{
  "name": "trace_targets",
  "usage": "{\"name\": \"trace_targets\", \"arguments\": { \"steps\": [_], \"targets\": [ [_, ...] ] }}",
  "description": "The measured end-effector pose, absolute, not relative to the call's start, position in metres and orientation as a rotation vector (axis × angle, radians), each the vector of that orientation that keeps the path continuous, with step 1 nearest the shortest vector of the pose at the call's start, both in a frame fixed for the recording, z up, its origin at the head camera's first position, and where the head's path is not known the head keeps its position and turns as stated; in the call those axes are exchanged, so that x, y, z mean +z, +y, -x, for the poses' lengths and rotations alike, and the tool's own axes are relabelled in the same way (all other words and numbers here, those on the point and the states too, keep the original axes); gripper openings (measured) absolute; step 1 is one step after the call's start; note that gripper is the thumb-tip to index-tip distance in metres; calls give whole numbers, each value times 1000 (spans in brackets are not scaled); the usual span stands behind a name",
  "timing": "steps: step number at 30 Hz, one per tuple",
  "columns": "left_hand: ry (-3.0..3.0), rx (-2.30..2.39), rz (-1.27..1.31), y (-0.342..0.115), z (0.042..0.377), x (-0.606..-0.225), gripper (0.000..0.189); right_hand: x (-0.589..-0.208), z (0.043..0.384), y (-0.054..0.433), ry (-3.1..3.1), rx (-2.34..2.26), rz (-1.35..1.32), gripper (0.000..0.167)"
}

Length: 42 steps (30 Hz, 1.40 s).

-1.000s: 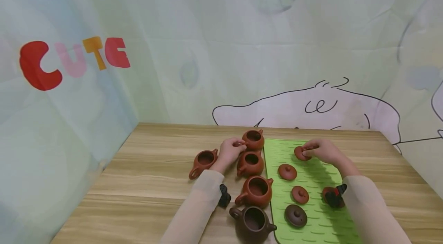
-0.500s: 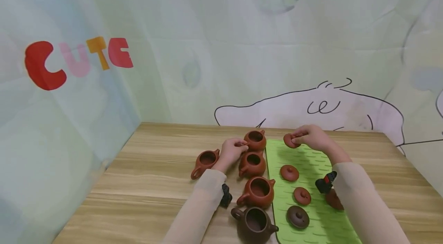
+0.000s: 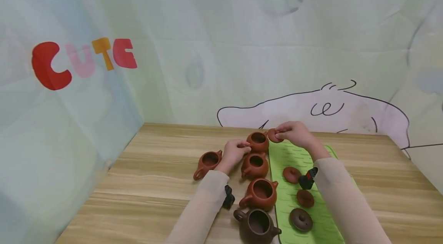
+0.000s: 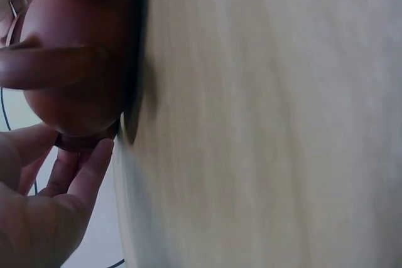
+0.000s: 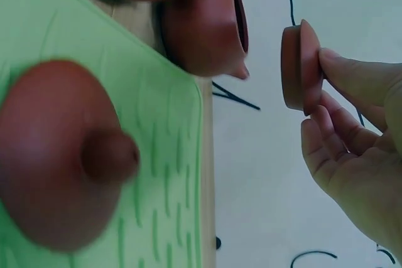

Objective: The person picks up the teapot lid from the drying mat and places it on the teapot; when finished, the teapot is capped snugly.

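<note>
My left hand pinches the handle of the farthest red-brown teapot, which stands lidless at the back of the table. In the left wrist view, the fingers close on a small dark part of the handle beyond a nearer teapot. My right hand holds a round red-brown teapot lid in the air, just right of that teapot's mouth and near its spout. The right wrist view has the lid tilted on edge, pinched between thumb and fingers, apart from the teapot.
More lidless teapots, a red-brown one, a wider one and a dark brown one, line the green mat's left edge. Another teapot stands left. Lids, including a dark one, lie on the mat.
My right hand has carried the lid leftward from above the mat to beside the farthest teapot. My left hand has stayed on the handle. The right forearm now covers more of the mat.
</note>
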<state>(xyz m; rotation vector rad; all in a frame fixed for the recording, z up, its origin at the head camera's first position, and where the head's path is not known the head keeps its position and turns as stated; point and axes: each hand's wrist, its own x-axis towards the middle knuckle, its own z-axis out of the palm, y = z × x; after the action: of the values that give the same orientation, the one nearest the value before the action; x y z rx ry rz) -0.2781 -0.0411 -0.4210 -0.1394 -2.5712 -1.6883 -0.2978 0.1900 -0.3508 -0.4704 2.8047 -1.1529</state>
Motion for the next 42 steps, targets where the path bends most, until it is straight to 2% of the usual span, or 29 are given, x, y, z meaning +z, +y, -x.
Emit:
{"name": "trace_targets", "arguments": {
  "steps": [18, 42],
  "targets": [
    [-2552, -1655, 168, -40, 277, -422, 12, -371, 307, 147, 2803, -1296, 429, 29],
    [-2535, -1669, 161, -41, 278, -424, 12, -380, 312, 137, 2782, -1256, 373, 30]
  ]
}}
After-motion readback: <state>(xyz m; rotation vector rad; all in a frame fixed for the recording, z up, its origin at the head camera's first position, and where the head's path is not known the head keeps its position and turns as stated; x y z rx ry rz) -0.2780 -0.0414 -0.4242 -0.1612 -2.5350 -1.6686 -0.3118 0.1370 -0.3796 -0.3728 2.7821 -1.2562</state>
